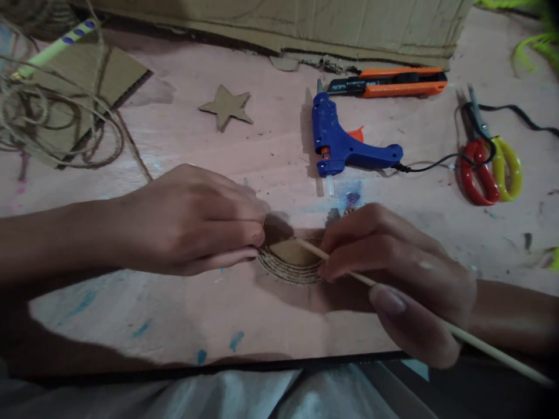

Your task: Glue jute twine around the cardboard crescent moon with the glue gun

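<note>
Between my hands sits a small round bowl shape of coiled twine (290, 272) with a cardboard base (292, 251) showing inside. My left hand (196, 224) pinches its left rim, the fingertips partly hidden at the edge. In my right hand (393, 267) is a thin wooden stick (493, 349), held between thumb and fingers, its tip reaching into the bowl shape. The right fingers also touch or nearly touch the right rim; I cannot tell which. Just beyond lies a blue glue gun (327, 134) on its side.
A cardboard star (227, 107) lies beyond my left hand. Loose twine (100, 110) tangles over a cardboard piece (126, 64) at far left. An orange utility knife (402, 82) and scissors (480, 163) lie right, near the glue gun's black cord (437, 163). A large cardboard sheet (305, 26) stands behind.
</note>
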Motion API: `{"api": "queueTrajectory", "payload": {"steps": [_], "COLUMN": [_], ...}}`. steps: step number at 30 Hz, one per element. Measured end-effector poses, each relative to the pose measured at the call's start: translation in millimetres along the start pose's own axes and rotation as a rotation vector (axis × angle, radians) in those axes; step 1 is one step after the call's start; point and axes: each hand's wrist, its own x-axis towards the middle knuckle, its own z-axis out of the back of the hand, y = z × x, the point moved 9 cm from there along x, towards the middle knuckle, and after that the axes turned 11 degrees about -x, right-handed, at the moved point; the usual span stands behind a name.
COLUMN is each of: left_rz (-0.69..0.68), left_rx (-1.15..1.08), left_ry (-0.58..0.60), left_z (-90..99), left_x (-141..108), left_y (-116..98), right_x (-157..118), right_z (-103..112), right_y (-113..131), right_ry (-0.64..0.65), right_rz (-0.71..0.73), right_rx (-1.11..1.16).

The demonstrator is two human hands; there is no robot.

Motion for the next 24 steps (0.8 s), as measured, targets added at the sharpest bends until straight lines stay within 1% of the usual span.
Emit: {"api": "queueTrajectory", "payload": {"steps": [2, 3, 6, 9, 13, 16, 19, 21, 24], "left_rz": [-0.075, -0.090, -0.037, 0.004, -0.004, -0.008, -0.002, -0.001, 0.007], "left_rx": [0.076, 0.088, 0.043, -0.012, -0.042, -0.019, -0.025, -0.050, -0.068], "left_ry": [0.025, 0.029, 0.039, 0.052, 0.051, 0.073, 0.088, 0.074, 0.068], "left_z": [-3.3, -3.5, -2.5, -3.0, -4.3, -6.3, -6.8, -4.9, -2.9], "left_x": [-2, -2, 3, 6, 5, 4, 6, 8, 9], "left_y": [-6, -8, -3, 0, 2, 3, 4, 3, 1], "right_x": [-2, -2, 1, 6, 8, 8, 7, 7, 8], "right_z": [-6, -8, -10, -16, -17, -18, -21, -22, -18], "right_y": [-6, -9, -19, -28, -27, -26, -22, -21, -23], "right_ry": [0.063, 0.066, 0.016, 0.001, 0.017, 0.080, 0.133, 0.124, 0.049], "right_rz": [0.009, 0.023, 0.042, 0.017, 0.041, 0.034, 0.072, 0.082, 0.070], "right_rx": [-0.020, -0.005, 0.072, 0.140, 0.141, 0.095, 0.049, 0.049, 0.089]}}
